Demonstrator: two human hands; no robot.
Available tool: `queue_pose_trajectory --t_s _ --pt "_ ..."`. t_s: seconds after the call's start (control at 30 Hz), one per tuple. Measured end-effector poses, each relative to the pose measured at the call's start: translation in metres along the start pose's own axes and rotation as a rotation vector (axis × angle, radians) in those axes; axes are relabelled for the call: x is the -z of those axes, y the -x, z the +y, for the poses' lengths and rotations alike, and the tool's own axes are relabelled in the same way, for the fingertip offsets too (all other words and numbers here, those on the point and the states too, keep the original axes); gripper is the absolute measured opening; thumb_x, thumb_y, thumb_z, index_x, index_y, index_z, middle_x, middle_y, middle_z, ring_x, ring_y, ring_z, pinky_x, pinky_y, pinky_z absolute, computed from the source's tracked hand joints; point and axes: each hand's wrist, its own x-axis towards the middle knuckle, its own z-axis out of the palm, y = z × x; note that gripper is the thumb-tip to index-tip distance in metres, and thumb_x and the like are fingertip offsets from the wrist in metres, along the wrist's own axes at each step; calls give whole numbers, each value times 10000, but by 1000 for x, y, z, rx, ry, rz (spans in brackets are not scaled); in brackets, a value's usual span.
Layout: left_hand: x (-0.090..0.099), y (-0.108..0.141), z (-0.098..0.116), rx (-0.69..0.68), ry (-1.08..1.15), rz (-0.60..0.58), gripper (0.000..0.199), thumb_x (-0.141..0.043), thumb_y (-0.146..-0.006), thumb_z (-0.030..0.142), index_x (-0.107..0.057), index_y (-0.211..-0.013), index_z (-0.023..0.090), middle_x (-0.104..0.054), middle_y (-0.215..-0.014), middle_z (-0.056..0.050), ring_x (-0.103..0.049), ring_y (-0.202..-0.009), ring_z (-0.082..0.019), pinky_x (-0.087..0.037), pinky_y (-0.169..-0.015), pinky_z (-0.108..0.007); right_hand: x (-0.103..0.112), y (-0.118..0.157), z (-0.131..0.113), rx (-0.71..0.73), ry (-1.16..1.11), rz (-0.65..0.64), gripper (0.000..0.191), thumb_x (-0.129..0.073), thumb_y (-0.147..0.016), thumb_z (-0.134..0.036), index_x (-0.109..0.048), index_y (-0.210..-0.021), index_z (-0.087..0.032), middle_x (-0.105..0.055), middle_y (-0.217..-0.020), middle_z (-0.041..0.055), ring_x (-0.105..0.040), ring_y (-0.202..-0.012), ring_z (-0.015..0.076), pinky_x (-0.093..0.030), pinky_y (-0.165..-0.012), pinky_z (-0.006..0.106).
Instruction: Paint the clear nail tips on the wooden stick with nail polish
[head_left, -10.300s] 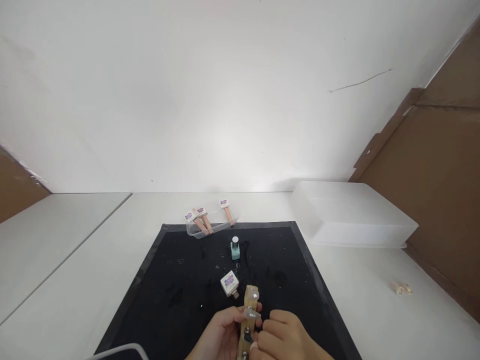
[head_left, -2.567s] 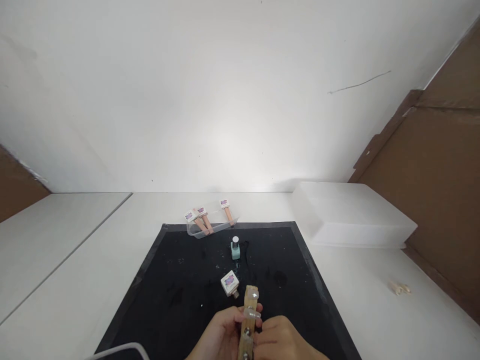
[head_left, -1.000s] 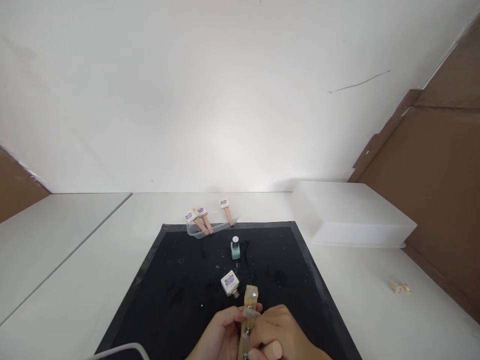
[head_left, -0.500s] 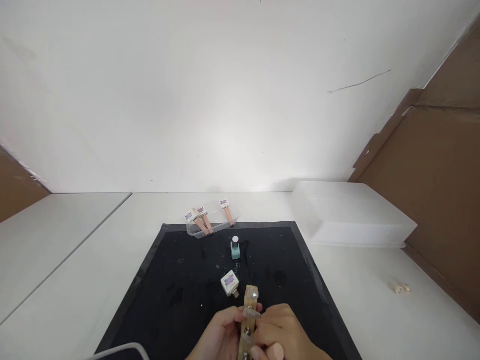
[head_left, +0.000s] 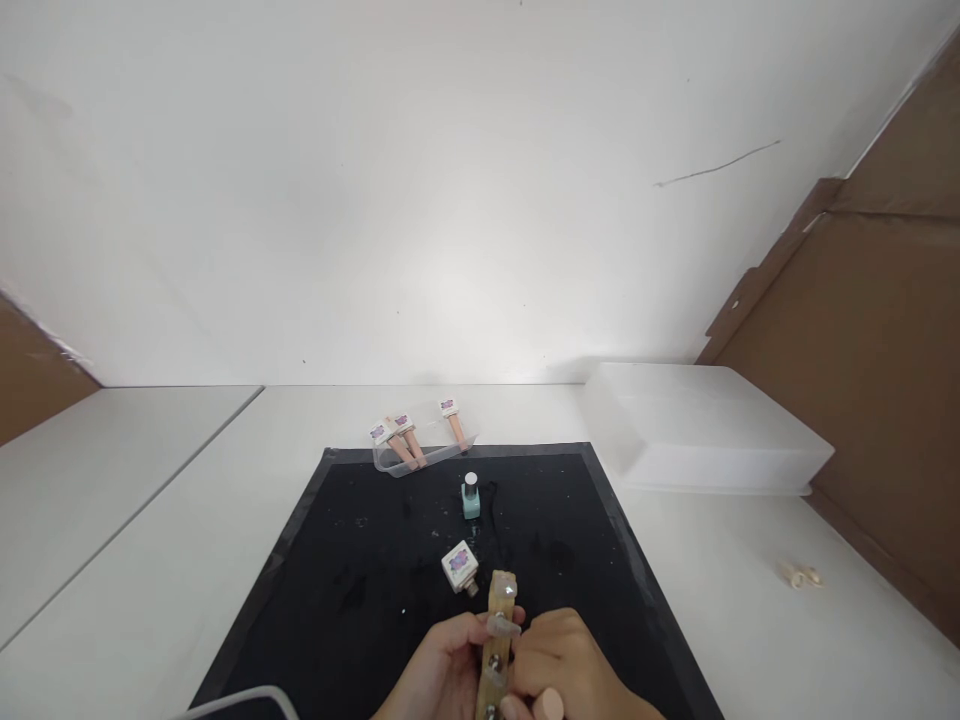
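Note:
A narrow wooden strip [head_left: 495, 640] with metal studs and clear nail-shaped pieces on it stands out at the bottom centre. My left hand [head_left: 446, 660] grips the strip from the left, its fingers round it. On the right, my right hand [head_left: 566, 660] is closed round a pink-capped brush [head_left: 550, 704], close against the strip; the brush tip is hidden. An uncapped white square bottle [head_left: 460, 567] with a purple pattern lies tilted just beyond the strip. Farther back a mint green bottle [head_left: 471, 500] with a silver and white cap stands upright.
A clear tray [head_left: 435, 453] with several pink-capped bottles lies at the black mat's [head_left: 330, 540] back edge. To the right are a white box [head_left: 712, 430] and small cream pieces [head_left: 801, 574]. A pale curved rim [head_left: 247, 695] shows at the bottom left.
My right hand and the pink cap have shifted very slightly to the left. Everything else looks the same.

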Motion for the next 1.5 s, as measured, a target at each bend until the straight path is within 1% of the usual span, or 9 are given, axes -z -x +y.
queue_pose_trajectory --t_s 0.2,0.33,0.47,0.73,0.9,0.97,1.13,1.27,1.5 --pt "-1 1 -1 -9 -18 23 320 -466 -709 182 -523 -1002 67 -615 -633 -36 -590 -624 -179 -390 -662 -273 -1 4 2 1 20 -67 448 -294 -869 -299 -354 -441 -184 -334 -379 -56 -297 -344 75 -211 -378 230" --pt "-1 2 -1 -5 -8 34 328 -468 -711 176 -520 -1014 60 -622 -656 -43 -581 -612 -155 -384 -642 -251 -3 6 3 16 13 -95 513 -222 -910 -335 -331 -432 -184 -331 -376 -51 -306 -345 78 -206 -379 238" --pt "0 2 -1 8 5 40 341 -473 -709 168 -516 -1032 67 -601 -624 -16 -541 -541 -126 -356 -568 -236 -4 7 5 53 -45 -46 536 -143 -937 -349 -292 -449 -187 -306 -380 -52 -291 -344 83 -193 -379 242" --pt "-2 2 0 -4 4 49 314 -481 -717 162 -529 -1013 68 -591 -589 -6 -531 -519 -117 -359 -578 -239 0 4 3 68 -167 78 404 -306 -926 -273 -414 -544 -198 -411 -400 -62 -376 -348 76 -249 -398 229" --pt "-1 1 0 -2 7 36 309 -471 -719 172 -536 -1003 68 -604 -601 -20 -567 -570 -145 -378 -612 -258 1 4 1 44 -153 0 489 -203 -957 -329 -429 -542 -204 -461 -415 -44 -428 -371 90 -276 -412 238" --pt "1 0 -1 -9 4 27 313 -469 -718 171 -535 -1004 63 -622 -633 -34 -580 -598 -153 -385 -638 -260 1 3 0 27 -126 -36 525 -148 -957 -347 -401 -520 -203 -441 -408 -42 -408 -366 92 -265 -406 242" --pt "5 -1 -2 -13 14 2 310 -464 -710 170 -533 -995 69 -620 -644 -34 -580 -605 -161 -392 -661 -275 3 -2 -2 5 -24 -54 512 -195 -935 -356 -334 -470 -196 -361 -383 -52 -321 -340 83 -228 -369 238" --pt "5 -2 -1 5 39 -12 304 -482 -696 173 -534 -982 84 -611 -637 -23 -569 -594 -151 -387 -640 -262 6 -4 -2 17 -25 -5 498 -204 -928 -338 -317 -464 -196 -331 -364 -56 -280 -319 79 -238 -360 231" --pt "3 -1 0 30 45 -58 300 -488 -688 164 -537 -977 97 -520 -498 33 -492 -463 -117 -305 -485 -221 10 -9 -5 27 -39 113 421 -284 -911 -332 -455 -548 -201 -482 -380 -38 -406 -314 81 -318 -374 208"
